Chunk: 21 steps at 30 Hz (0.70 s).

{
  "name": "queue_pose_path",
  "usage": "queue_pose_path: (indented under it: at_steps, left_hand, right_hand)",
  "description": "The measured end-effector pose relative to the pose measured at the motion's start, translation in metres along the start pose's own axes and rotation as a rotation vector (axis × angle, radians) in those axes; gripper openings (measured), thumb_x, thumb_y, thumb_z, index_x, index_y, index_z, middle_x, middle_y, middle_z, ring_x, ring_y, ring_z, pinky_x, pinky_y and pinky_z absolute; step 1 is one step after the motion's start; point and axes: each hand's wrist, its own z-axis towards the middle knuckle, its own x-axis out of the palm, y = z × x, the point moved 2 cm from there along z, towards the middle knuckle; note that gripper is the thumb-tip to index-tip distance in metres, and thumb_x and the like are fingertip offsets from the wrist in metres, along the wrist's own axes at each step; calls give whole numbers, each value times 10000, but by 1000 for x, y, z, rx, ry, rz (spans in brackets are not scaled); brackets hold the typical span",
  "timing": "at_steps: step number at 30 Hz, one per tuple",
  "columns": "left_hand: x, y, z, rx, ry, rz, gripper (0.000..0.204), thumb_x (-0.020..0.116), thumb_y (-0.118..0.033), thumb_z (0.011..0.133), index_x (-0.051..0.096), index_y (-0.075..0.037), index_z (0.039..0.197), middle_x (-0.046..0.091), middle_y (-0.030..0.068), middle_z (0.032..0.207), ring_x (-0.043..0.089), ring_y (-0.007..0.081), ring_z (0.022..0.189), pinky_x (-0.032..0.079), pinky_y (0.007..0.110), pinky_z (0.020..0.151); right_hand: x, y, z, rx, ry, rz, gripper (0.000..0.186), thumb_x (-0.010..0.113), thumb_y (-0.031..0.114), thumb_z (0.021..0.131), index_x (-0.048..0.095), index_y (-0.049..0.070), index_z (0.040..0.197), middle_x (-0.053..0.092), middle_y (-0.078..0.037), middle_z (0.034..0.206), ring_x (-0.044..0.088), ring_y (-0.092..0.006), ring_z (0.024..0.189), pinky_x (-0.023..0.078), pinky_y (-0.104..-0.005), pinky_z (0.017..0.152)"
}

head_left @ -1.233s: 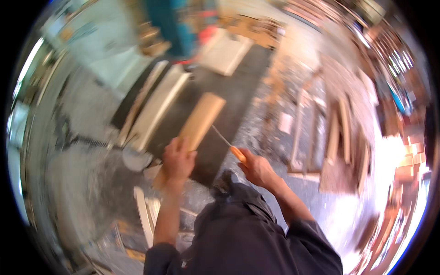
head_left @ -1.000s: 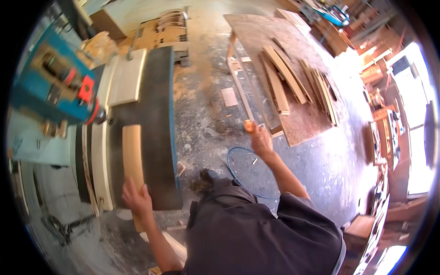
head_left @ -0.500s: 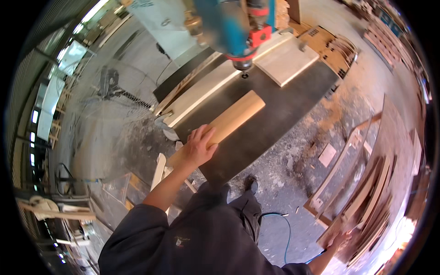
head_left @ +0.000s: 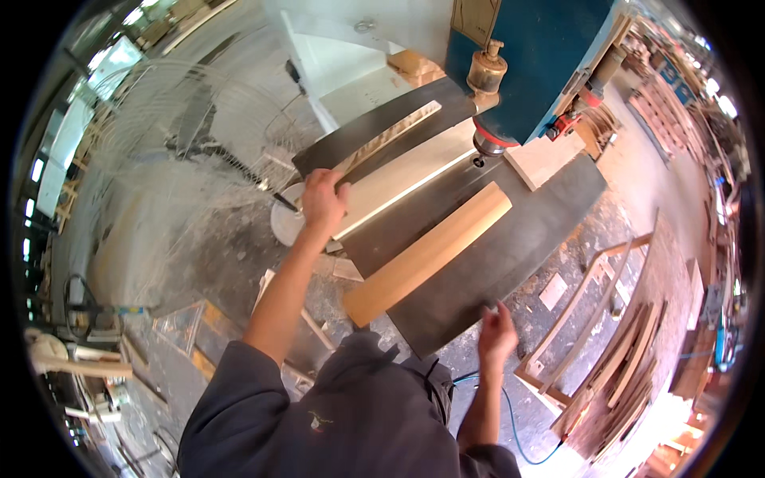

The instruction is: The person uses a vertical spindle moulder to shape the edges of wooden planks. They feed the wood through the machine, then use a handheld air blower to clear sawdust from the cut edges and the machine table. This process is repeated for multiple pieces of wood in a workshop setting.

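Observation:
My left hand (head_left: 323,203) is at the near end of a pale fence board (head_left: 414,171), fingers bent and thumb apart; whether it touches the board is unclear. My right hand (head_left: 498,334) is loosely open by the front edge of the machine's dark metal table (head_left: 550,227), holding nothing visible. A yellowish wooden piece (head_left: 426,251) lies diagonally on the table between my hands. The teal machine (head_left: 534,80) has a spindle with a small cutter (head_left: 478,159) above the table. A pale panel (head_left: 546,159) and a thin strip (head_left: 390,135) also lie there.
At right, a worn board table (head_left: 665,271) holds several curved strips (head_left: 633,358), with a blue hose (head_left: 510,422) below. Left are a wire fan guard (head_left: 199,103) and a round plate (head_left: 287,223). Wood offcuts (head_left: 551,291) lie on the dusty floor.
My left hand has left the yellow piece and moved up to the fence. My right hand, which held an orange-handled tool, has come back from the right-hand table without it.

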Motion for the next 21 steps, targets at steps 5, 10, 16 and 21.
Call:
queue_pose_path:
  at_steps: [5, 10, 16, 21]
  left_hand:
    - [45, 28, 64, 78, 203, 151, 417, 860, -309, 820, 733, -60, 1129, 674, 181, 1152, 628, 377, 1122, 557, 472, 938]
    - [61, 57, 87, 13, 385, 166, 390, 853, -299, 809, 669, -59, 1055, 693, 193, 1088, 677, 388, 1067, 578, 484, 905]
    - [-11, 43, 57, 165, 266, -128, 545, 824, -210, 828, 618, -65, 1312, 696, 162, 1153, 676, 391, 1101, 542, 495, 920]
    - [-76, 5, -25, 192, 370, -165, 550, 770, -189, 903, 594, -112, 1418, 674, 159, 1224, 652, 413, 1134, 530, 502, 936]
  right_hand:
    - [58, 166, 41, 100, 208, -355, 855, 748, 549, 906, 400, 149, 1577, 673, -215, 1068, 724, -382, 873, 585, -477, 750]
    - [96, 201, 48, 158, 182, -372, 966, 757, 611, 868, 353, 135, 1605, 534, -280, 1217, 648, -435, 1040, 568, -490, 822]
    - [96, 199, 43, 150, 47, -318, 930, 765, 582, 856, 412, 125, 1584, 442, -318, 1387, 562, -455, 1181, 551, -503, 891]
    - [94, 190, 40, 77, -29, -213, 888, 764, 561, 845, 469, 102, 1546, 329, -338, 1571, 493, -496, 1311, 449, -560, 1066]
